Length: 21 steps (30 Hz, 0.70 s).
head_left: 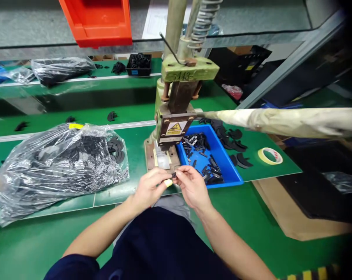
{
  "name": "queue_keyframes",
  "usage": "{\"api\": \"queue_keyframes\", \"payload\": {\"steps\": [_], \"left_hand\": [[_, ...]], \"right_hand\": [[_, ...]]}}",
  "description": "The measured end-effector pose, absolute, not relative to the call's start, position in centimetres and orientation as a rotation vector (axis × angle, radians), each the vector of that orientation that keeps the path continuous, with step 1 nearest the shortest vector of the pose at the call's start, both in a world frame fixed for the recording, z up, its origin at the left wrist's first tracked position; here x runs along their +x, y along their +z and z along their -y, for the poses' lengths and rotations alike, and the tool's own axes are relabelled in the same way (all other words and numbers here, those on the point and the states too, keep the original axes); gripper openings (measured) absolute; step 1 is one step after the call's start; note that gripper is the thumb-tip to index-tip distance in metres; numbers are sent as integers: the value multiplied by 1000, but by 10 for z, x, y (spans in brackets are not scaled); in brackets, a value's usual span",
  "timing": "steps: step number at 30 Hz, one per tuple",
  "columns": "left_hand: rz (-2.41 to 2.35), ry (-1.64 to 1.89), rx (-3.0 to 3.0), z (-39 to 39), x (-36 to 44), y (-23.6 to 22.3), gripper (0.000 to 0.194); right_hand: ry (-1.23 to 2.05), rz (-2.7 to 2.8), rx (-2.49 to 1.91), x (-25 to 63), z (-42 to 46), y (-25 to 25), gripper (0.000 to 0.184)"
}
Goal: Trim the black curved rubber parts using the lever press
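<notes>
In front of a hand press (176, 128), my left hand (152, 186) and my right hand (193, 186) meet near the bench edge. Between their fingertips is a small black part (174, 175), pinched from both sides and mostly covered. Yellow tape or a cover wraps my left thumb tip. Just beyond the fingers lies the press base (163, 159), with a pale block on it. A blue bin (225, 163) holding several small black pieces stands right of the press, near my right hand.
A clear plastic bag (62, 167) of black curved parts fills the bench's left side. The press's long lever (281, 121) reaches across to the right. A tape roll (270, 156) and loose black parts (237, 144) lie beyond the bin. A red bin (102, 37) sits on the upper shelf.
</notes>
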<state>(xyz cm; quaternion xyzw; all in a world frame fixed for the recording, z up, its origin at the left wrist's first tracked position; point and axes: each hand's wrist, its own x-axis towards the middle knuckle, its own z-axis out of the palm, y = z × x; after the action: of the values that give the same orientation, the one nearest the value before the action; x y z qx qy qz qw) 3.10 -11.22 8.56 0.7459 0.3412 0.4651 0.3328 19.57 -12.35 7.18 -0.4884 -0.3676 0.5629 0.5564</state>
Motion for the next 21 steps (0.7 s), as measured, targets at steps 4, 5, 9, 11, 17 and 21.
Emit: {"api": "queue_keyframes", "payload": {"steps": [4,5,9,11,17,21], "left_hand": [[-1006,1093,1475,116,29,79,17],[-1008,1047,1310,117,29,78,21],[-997,928,918,119,31,76,34],[-999,932,868,120,32,77,37],[-985,914,821,122,31,76,43],[-1004,891,831,122,30,73,41]], "right_hand": [[1292,1072,-1161,203,133,68,28],[1254,1126,-1169,205,135,67,27],[1067,1301,-1203,211,138,67,18],[1005,1360,-1212,212,138,66,16],[932,1425,-1233,213,141,58,15],[971,1392,-1257,214,143,56,15]]}}
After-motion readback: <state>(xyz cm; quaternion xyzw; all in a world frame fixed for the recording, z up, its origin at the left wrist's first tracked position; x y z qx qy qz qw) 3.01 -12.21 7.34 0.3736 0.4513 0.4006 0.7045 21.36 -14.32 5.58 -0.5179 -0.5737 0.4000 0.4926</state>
